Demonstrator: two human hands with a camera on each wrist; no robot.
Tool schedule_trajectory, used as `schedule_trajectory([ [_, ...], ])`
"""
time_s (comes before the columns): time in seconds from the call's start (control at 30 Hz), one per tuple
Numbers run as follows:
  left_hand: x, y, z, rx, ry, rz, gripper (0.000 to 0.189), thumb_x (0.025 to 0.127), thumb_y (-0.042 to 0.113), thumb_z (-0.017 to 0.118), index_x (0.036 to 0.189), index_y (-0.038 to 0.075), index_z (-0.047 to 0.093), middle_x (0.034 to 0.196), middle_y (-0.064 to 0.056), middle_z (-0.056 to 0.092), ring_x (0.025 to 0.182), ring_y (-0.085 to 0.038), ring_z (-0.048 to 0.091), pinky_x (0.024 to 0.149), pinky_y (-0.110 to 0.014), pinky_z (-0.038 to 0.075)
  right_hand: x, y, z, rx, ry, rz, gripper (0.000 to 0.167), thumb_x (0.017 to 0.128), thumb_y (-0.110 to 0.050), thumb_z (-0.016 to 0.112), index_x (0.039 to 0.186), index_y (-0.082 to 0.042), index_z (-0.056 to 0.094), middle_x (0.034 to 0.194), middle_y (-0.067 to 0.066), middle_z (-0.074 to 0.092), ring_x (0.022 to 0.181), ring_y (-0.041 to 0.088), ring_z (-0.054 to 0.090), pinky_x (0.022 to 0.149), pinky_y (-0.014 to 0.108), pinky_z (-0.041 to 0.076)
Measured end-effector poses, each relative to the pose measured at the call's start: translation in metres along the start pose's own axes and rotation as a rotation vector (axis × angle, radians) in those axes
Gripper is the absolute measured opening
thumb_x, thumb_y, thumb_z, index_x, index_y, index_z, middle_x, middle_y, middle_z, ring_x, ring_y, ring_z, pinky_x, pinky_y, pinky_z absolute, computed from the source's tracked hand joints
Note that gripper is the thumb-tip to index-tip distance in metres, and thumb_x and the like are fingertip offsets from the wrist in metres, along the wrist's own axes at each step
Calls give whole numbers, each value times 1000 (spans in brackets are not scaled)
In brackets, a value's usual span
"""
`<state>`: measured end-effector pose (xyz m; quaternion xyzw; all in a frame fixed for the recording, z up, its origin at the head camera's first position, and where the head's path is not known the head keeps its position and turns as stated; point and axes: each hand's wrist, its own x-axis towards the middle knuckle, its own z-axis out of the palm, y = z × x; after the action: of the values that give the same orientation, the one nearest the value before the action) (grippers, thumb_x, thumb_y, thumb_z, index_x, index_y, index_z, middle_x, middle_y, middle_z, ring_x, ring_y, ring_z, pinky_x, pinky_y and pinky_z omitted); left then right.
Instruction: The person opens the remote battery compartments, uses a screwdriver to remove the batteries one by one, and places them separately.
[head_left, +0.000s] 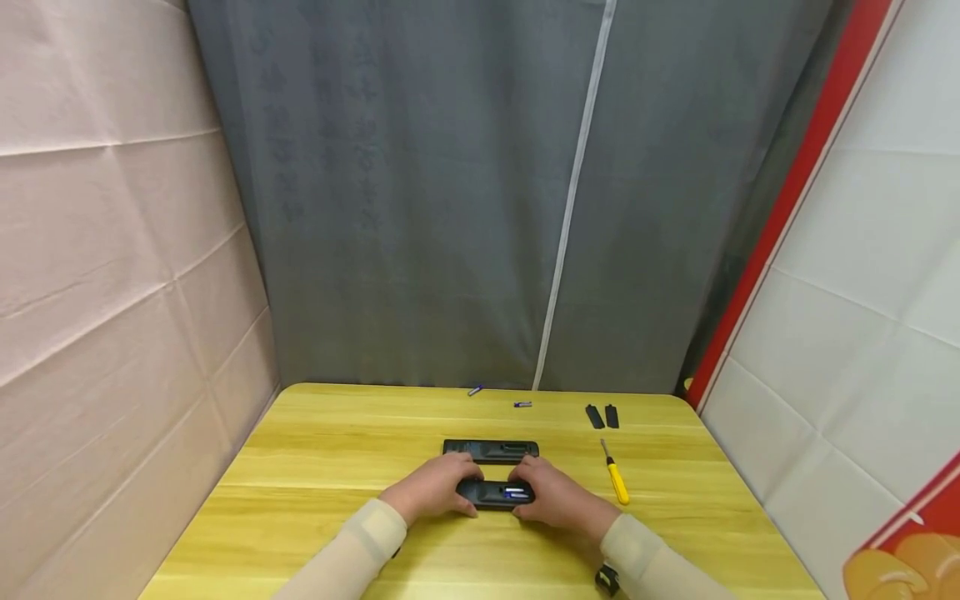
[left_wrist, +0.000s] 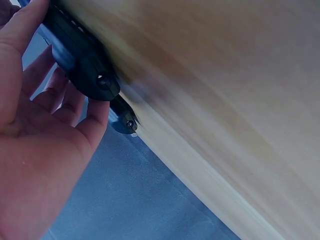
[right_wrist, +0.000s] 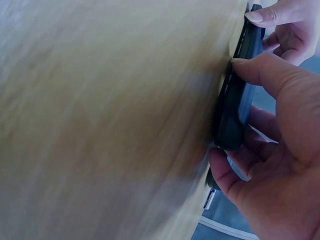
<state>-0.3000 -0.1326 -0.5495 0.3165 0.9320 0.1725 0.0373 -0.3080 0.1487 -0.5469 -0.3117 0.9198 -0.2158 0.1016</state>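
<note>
A black remote control (head_left: 487, 497) lies back side up on the table, its battery bay uncovered and batteries (head_left: 515, 493) showing inside at the right end. My left hand (head_left: 441, 488) grips its left end, thumb on the near edge and fingers on the far side. At the right end, my right hand (head_left: 553, 495) holds it the same way, thumb along the near edge in the right wrist view. Just behind lies a second black remote control (head_left: 480, 450), also back side up, with an open battery bay; the hands' fingertips partly overlap its near edge.
Two loose batteries (head_left: 522, 404) lie near the table's back edge. Two black battery covers (head_left: 612, 416) sit side by side at the back right. A yellow-handled screwdriver (head_left: 617, 483) lies right of my right hand. A grey curtain (head_left: 420, 250) hangs behind the wooden table (head_left: 300, 500).
</note>
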Motion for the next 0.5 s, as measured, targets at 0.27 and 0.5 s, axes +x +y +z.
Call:
schedule_trajectory([
  [0.27, 0, 0, 3, -3, 3, -10, 47, 90, 48, 93, 128, 25, 77, 121, 13, 65, 112, -7, 61, 101, -33, 54, -2, -1, 1, 7, 3, -3, 45, 92, -37, 92, 128, -18, 74, 117, -8, 59, 111, 12, 58, 106, 44, 54],
  [0.5, -1, 4, 1, -9, 21, -10, 40, 92, 47, 91, 123, 24, 79, 116, 14, 66, 105, -6, 61, 97, -33, 55, -2, -2, -1, 31, 3, 12, 44, 93, -36, 92, 129, -18, 74, 118, -8, 60, 113, 13, 58, 109, 46, 53],
])
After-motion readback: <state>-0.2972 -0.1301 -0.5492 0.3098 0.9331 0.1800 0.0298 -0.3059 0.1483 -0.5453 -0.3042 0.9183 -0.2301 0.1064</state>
